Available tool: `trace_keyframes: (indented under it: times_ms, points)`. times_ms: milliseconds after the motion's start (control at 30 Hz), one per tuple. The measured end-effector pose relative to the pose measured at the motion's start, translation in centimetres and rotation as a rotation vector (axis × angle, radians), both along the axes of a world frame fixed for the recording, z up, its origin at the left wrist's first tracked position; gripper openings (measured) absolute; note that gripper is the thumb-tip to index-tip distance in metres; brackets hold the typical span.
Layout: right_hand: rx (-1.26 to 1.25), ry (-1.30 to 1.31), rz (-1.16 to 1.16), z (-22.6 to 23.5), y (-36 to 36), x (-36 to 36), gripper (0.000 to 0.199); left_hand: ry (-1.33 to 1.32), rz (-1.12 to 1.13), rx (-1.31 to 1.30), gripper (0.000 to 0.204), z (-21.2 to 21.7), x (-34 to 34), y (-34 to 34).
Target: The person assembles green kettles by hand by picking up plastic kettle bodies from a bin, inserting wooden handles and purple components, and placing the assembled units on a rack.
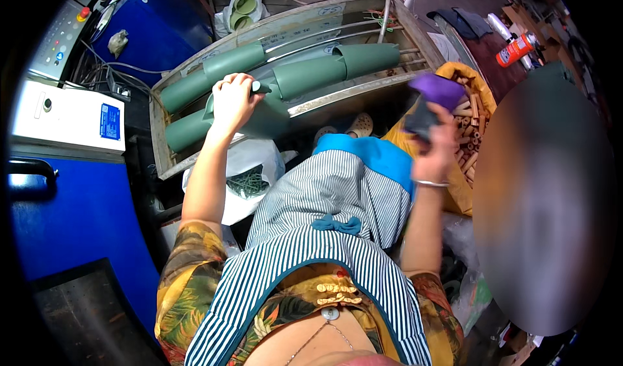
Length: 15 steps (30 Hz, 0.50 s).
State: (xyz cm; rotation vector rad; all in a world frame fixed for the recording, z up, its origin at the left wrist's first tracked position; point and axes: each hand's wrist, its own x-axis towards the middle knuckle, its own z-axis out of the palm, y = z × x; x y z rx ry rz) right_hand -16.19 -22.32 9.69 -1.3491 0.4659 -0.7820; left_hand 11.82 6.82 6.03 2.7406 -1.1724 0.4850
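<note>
My left hand [232, 103] is closed, fingers wrapped round the top end of a green plastic piece [267, 116]. It looks like a curved sleeve and hangs in front of a long crate [305, 109]. In that crate, similar green tube-shaped pieces [310, 74] lie in rows, some pushed end to end. On the right my right hand [438, 142], smeared by motion, grips a dark, block-like thing [422, 121]. A purple thing [441, 91] shows just above it; whether the two are joined I cannot tell.
Below the crate a white bag [243, 200] holds thin green strips. A yellow sack [461, 194] of short brown tubes stands at right, near an orange-red can [516, 49]. A blue machine with a white box [68, 116] fills the left. A large blurred shape [545, 204] covers the right edge.
</note>
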Motion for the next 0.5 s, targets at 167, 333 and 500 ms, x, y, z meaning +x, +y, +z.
trace_keyframes:
  times_ms: [167,333,500]
  points:
    - [-0.770,-0.403,0.419,-0.6,13.5,11.9,0.043,0.009,-0.177,-0.292,0.040,4.9,-5.6,1.7]
    - [-0.929,-0.566,0.146,0.3,19.3,15.9,0.039,0.160,-0.157,-0.689,0.044,7.2,-9.7,2.9]
    - [-0.668,-0.417,0.153,0.0,19.9,14.1,0.040,0.048,-0.135,-0.772,0.021,6.5,-11.0,4.4]
